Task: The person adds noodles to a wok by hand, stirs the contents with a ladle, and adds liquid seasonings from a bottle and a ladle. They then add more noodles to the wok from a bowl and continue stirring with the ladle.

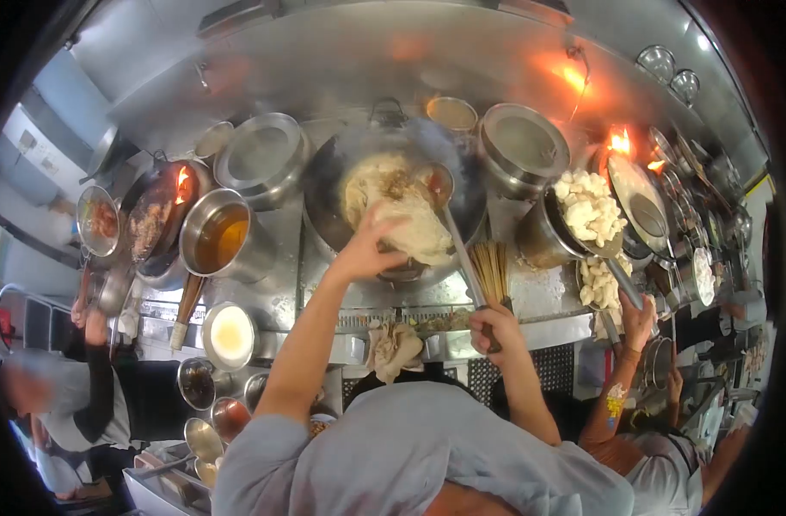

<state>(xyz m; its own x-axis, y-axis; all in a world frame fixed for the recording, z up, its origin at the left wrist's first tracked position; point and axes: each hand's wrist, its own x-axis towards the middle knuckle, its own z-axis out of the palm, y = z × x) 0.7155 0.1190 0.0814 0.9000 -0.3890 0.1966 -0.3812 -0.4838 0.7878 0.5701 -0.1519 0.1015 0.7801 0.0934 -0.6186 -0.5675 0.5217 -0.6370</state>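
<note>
A large wok (322,193) stands in front of me with pale, steaming food (371,176) in it, browner in the middle. My left hand (371,247) reaches over its near side, fingers and thumb apart, right at a pale crumpled mass (423,228). Whether the hand bears any of that mass's weight I cannot tell. My right hand (499,331) is closed around the dark grip of a ladle (463,254). The ladle's bowl rests over the food at the wok's right side. Beside the ladle handle stands a bamboo brush (492,268).
Lidded pots (260,155) flank the wok. To the left is a pot of amber liquid (219,236); to the right, a strainer heaped with white chunks (589,211). Flames (619,142) rise at neighbouring burners. A cloth (393,351) lies on the front edge. Co-workers (58,396) stand both sides.
</note>
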